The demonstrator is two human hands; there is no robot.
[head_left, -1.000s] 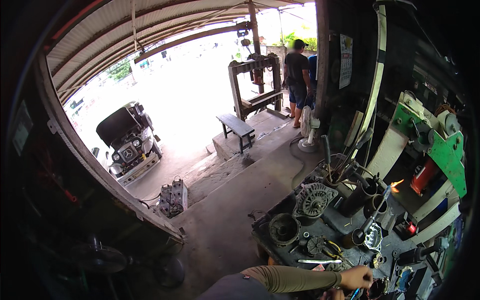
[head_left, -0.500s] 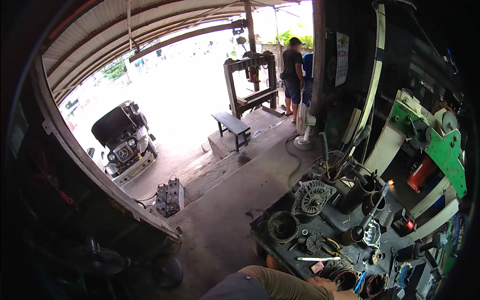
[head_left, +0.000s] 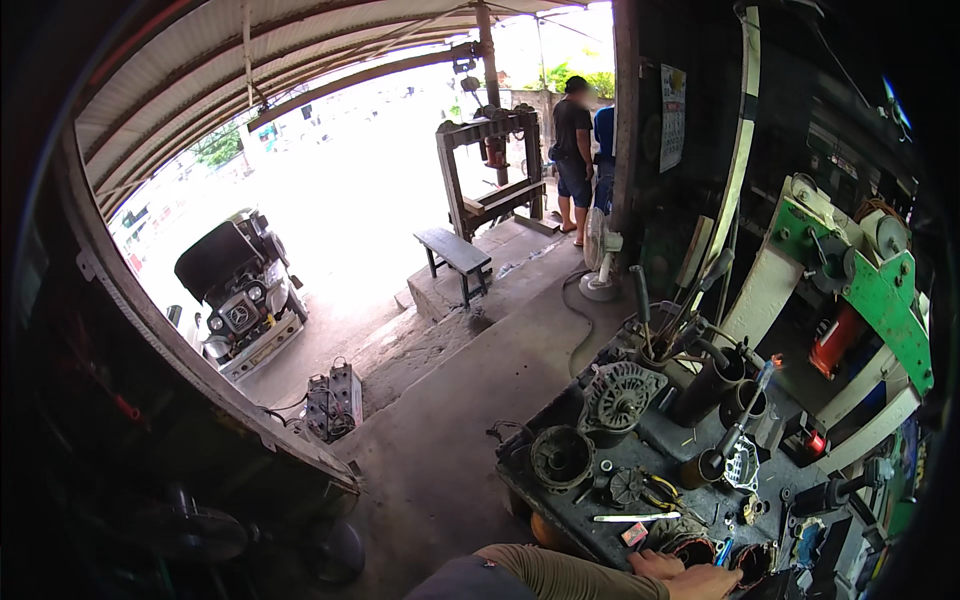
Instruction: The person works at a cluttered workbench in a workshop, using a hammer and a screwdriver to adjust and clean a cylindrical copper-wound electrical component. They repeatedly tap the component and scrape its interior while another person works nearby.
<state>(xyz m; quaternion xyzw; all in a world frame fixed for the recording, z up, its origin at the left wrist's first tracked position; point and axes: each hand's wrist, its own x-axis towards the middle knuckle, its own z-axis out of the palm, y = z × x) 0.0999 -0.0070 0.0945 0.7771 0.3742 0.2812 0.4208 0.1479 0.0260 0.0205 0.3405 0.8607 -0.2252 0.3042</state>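
At the near edge of the dark workbench (head_left: 640,458), my left hand (head_left: 655,564) is closed, its fingers bent beside a round part with copper-coloured winding (head_left: 693,549). My right hand (head_left: 703,582) is just right of it, fingers drawn together and reaching toward a second wound ring (head_left: 752,567). What either hand grips, if anything, is too small or hidden to make out. A slim blue tool (head_left: 723,552) stands between the two rings. Near my left hand lie a small red-and-white box (head_left: 634,535), a white strip (head_left: 636,517) and yellow-handled pliers (head_left: 662,491).
A finned alternator housing (head_left: 622,396), a round metal housing (head_left: 562,457) and tool-filled cylinders (head_left: 709,388) crowd the bench. A green-and-white machine frame (head_left: 893,309) stands at right. Batteries (head_left: 333,402), a bench (head_left: 453,250), a fan (head_left: 600,262) and a person (head_left: 573,150) are farther off.
The view has shifted slightly, and the bench scene sits a little left. Both hands now show more fully by the wound rings. The blue tool appears more upright and partly behind my right fingers.
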